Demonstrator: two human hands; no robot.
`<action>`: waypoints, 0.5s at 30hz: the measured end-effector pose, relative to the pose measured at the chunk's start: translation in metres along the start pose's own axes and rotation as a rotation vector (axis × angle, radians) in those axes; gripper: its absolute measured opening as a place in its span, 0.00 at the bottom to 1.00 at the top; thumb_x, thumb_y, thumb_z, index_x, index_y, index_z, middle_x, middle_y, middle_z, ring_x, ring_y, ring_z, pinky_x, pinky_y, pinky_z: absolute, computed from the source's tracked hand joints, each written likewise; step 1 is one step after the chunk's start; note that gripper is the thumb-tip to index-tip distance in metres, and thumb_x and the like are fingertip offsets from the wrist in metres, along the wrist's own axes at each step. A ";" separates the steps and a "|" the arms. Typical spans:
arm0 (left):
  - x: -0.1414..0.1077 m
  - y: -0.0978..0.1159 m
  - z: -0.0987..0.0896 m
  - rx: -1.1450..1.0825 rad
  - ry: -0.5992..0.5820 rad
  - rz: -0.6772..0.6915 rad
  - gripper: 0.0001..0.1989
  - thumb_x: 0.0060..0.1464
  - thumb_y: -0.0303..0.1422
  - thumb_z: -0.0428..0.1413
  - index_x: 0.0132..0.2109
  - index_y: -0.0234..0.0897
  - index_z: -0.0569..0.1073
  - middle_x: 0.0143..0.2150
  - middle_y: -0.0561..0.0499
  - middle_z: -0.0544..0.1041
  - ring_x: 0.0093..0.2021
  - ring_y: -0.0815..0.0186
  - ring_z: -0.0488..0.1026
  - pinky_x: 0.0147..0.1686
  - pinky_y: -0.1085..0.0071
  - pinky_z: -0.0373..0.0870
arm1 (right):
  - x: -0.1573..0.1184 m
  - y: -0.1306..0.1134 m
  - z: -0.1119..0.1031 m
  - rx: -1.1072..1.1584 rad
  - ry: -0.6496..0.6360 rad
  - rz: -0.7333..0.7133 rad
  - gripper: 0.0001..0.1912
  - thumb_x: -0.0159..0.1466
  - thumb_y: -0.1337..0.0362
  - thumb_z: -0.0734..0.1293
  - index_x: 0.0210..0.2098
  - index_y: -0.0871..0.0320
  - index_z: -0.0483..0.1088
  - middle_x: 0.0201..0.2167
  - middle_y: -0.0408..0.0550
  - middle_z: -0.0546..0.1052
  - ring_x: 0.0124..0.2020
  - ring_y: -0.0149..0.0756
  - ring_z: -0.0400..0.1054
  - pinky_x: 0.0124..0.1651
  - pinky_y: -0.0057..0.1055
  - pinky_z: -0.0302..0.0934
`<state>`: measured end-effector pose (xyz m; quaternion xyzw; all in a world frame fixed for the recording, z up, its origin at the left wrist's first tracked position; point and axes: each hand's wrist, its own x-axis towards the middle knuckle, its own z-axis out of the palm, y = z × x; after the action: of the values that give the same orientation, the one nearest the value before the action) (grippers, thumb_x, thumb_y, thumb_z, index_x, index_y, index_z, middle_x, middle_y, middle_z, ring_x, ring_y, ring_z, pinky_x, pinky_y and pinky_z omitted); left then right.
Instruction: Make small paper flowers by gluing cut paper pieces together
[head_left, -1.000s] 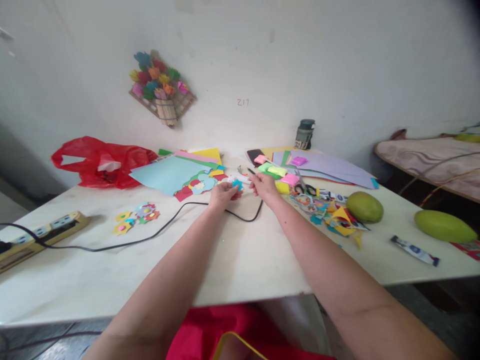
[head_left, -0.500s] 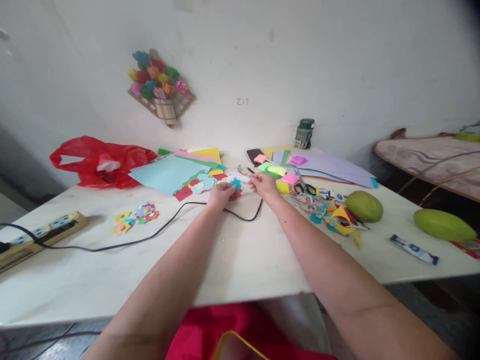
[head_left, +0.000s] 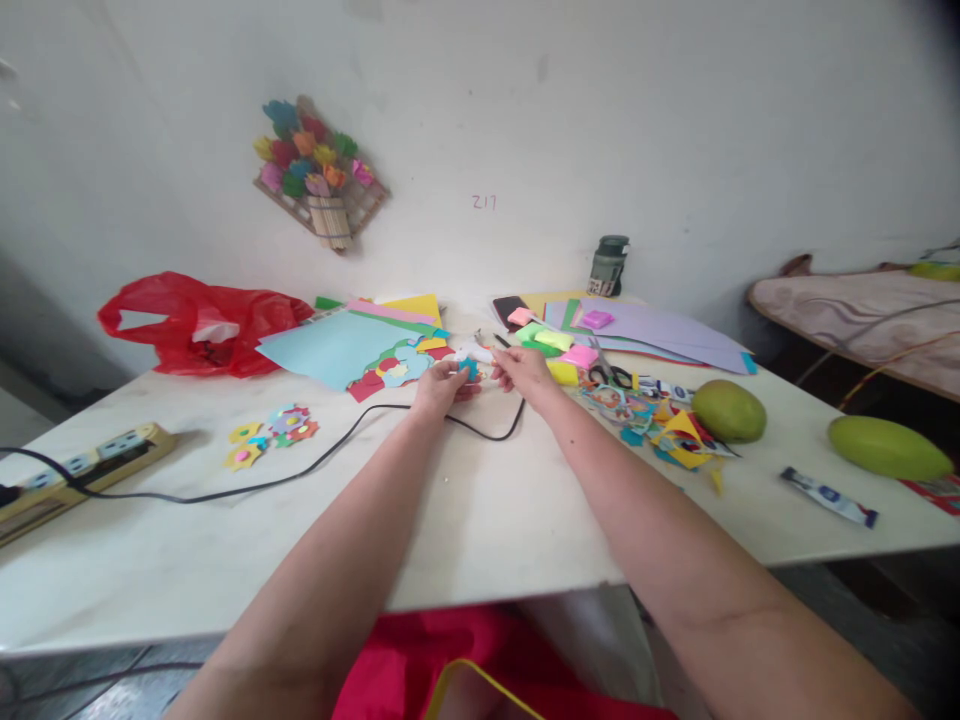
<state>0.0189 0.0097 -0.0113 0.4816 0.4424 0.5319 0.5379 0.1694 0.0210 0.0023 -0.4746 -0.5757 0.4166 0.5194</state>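
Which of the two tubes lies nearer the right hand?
The tube between the scissors and rounder fruit; the other tube lies nearer the table's front edge.

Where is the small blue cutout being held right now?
In the head view, near the middle, the blue cutout sits in the left hand, just left of the right hand.

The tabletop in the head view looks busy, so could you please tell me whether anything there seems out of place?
A green fruit beside the loose paper scraps looks odd, being food amid cut paper. The black cord also runs loosely across the tabletop, close to the left hand, where it might snag.
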 end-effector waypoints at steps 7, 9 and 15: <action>-0.001 0.000 0.000 0.009 0.015 -0.002 0.15 0.41 0.38 0.62 0.30 0.33 0.67 0.29 0.47 0.78 0.26 0.66 0.76 0.26 0.74 0.70 | 0.000 0.001 -0.004 0.098 -0.049 0.015 0.15 0.55 0.57 0.68 0.21 0.61 0.64 0.14 0.38 0.67 0.12 0.20 0.57 0.13 0.19 0.54; -0.001 0.000 0.001 0.011 0.016 -0.004 0.15 0.41 0.38 0.62 0.30 0.33 0.68 0.30 0.46 0.78 0.26 0.66 0.76 0.26 0.74 0.70 | 0.000 0.001 -0.004 0.110 -0.048 0.019 0.12 0.54 0.62 0.69 0.21 0.61 0.64 0.14 0.37 0.68 0.12 0.21 0.57 0.13 0.19 0.54; -0.001 -0.001 0.001 -0.006 0.011 -0.001 0.15 0.41 0.38 0.63 0.30 0.33 0.68 0.29 0.46 0.78 0.26 0.66 0.76 0.27 0.74 0.71 | -0.001 -0.002 -0.002 0.134 0.001 0.102 0.06 0.53 0.76 0.67 0.25 0.62 0.66 0.15 0.39 0.71 0.14 0.23 0.62 0.16 0.20 0.59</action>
<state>0.0196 0.0088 -0.0121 0.4768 0.4440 0.5356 0.5373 0.1713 0.0191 0.0046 -0.4676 -0.5212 0.4798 0.5286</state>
